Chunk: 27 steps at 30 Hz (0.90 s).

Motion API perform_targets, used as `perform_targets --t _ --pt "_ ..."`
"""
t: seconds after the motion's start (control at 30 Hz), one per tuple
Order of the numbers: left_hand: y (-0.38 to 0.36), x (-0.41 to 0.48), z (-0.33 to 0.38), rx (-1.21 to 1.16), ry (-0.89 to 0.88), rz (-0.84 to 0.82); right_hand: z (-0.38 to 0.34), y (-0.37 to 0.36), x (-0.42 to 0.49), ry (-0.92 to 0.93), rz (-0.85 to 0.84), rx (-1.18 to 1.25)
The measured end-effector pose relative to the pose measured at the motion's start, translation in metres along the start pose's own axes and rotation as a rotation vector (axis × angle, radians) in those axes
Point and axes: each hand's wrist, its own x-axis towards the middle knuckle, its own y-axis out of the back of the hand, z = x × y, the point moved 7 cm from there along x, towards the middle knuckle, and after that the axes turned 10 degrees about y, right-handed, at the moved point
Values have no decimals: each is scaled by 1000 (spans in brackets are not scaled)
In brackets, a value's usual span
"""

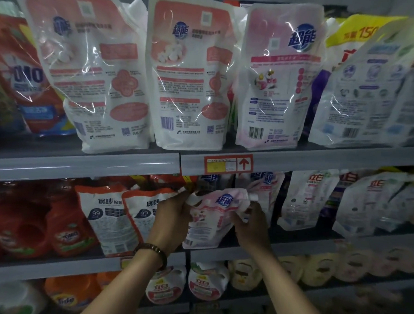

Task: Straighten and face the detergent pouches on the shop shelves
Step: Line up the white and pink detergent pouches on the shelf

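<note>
Head view: we are holding a pink pouch (212, 217) on the middle shelf (304, 246), between orange-trimmed pouches (107, 214) and white pouches (304, 200). It is standing upright with its long axis roughly vertical, its printed face toward us and a white spout cap (253, 196) at the top right. Our left hand (171, 217) is pinching the top left corner. Our right hand (253, 221) is gripping the right edge under the spout. The pouch is looking pale pink, glossy and crinkled, with a flower picture and a barcode low on the left. The blue logo is reading 超能. The orange-trimmed pouches are showing "99", the white ones 立白. A red price tag (228, 163) above is showing an up arrow.
</note>
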Motion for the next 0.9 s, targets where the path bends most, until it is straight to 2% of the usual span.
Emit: perform_targets --t 0.13,0.3,0.47,0.63,0.77,0.9 --pt "9 -5 -2 -24 16 -19 -8 6 -1 108 9 -19" --pt "26 -3 -18 -50 44 -31 -22 8 -19 133 83 74" --pt "52 -10 -23 -124 18 36 -63 10 -39 360 183 -25" --pt "81 -23 -26 -206 -9 51 -101 10 -50 471 202 -31" --pt "106 -24 -36 -178 -17 68 -131 5 -58 567 270 -12" --pt "117 -31 -40 -188 -4 -61 -163 1 -62 578 277 78"
